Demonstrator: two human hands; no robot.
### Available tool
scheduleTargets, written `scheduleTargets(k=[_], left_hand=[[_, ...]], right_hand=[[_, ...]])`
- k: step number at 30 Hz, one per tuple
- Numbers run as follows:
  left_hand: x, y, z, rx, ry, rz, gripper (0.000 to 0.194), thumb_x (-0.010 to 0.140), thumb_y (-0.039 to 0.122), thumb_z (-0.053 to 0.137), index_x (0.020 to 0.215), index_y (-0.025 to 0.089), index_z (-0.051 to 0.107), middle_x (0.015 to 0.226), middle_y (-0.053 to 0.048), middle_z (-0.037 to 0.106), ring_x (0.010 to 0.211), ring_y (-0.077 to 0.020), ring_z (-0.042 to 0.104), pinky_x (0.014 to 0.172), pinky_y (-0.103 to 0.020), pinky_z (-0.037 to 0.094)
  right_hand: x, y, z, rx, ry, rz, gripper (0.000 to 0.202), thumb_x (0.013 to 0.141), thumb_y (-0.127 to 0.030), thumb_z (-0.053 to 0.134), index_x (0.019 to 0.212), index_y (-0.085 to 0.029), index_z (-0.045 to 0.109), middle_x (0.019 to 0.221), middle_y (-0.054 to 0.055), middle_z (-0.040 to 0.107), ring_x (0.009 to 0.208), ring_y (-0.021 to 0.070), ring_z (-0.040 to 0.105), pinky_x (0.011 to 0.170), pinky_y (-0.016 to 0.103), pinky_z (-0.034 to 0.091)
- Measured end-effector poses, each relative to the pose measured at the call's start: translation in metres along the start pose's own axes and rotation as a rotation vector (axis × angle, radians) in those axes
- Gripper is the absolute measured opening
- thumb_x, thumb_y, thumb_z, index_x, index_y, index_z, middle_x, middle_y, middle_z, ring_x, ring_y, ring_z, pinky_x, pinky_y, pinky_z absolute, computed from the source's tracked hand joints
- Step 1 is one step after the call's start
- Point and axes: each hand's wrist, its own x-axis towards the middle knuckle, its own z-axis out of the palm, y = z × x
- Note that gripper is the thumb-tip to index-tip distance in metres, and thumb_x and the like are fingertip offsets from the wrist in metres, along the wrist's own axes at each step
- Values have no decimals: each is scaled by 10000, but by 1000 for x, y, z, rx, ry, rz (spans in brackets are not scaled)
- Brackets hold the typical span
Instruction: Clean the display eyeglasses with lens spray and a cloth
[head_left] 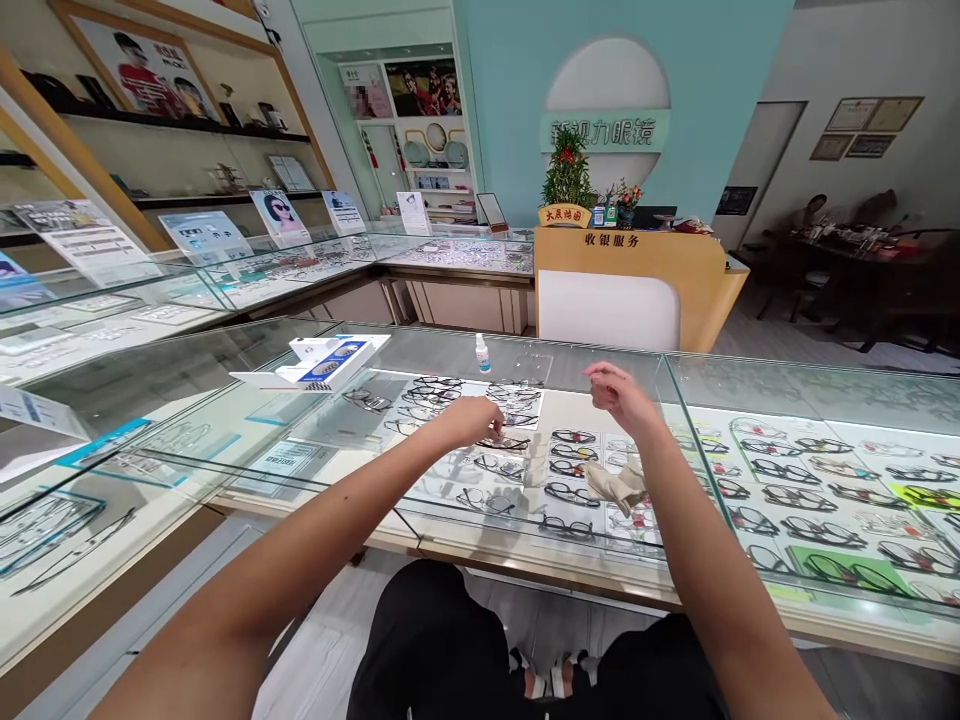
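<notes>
Over the rows of frames on the glass counter, my left hand (474, 419) is closed, its fingertips pinched downward at a dark pair of eyeglasses (513, 444). The exact grip is partly hidden by the hand. To the right, my right hand (619, 396) hovers above the counter, fingers bent and apart, with nothing visible in it. Below that hand lies a crumpled beige cloth (616, 484), partly covered by my forearm. Folded dark eyeglasses (437, 387) crowd together just beyond my left hand. A small white spray bottle (482, 354) stands upright farther back.
An open white box (322, 362) with blue print sits at the counter's back left. More eyeglasses (801, 497) fill the display on the right. A wooden cashier desk (630, 256) stands beyond the counter, and a person (814, 212) is in the far right background.
</notes>
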Motion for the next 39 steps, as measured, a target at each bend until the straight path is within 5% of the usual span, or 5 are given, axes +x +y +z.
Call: scheduleTargets(k=[9,16,23,28,39], left_hand=[[8,-5,-18,-4,24,-17,185,884,299,691,1002,269,830,1015,-78,802,976,-272,734,838,-320,504],[32,-10,-16,-22,65,-53,256,863,292,703,1088,260,821,1094,-106,799,1019,-291,734,894,-335,518],[40,-8,-12,-53,43,-41,190,859,305,698,978,251,835,1031,-99,796,915,-258,708,804,-301,477],[39,-13,-19,-64,40,-18,204,844,313,660,930,263,838,957,-77,792,876,-239,694,768,-288,456],[23,-9,-65,-611,138,41,404,780,605,727,876,224,819,673,-6,641,606,-155,498,570,-285,312]], right_hand=[[3,8,5,-25,-32,-26,432,873,-585,766,786,-247,511,608,-78,261,565,127,184,568,305,198],[12,19,2,-92,159,-38,727,915,-822,564,594,-268,220,556,-88,105,549,126,80,567,336,100],[11,15,1,-86,-76,41,829,881,-970,289,464,-256,341,438,-29,273,469,124,191,540,336,170],[7,17,6,-72,-11,-42,742,980,-640,581,375,-237,433,345,-30,276,412,114,294,553,338,218],[7,17,7,18,139,-126,349,647,-198,658,449,-238,373,415,-74,270,487,97,211,534,306,195]])
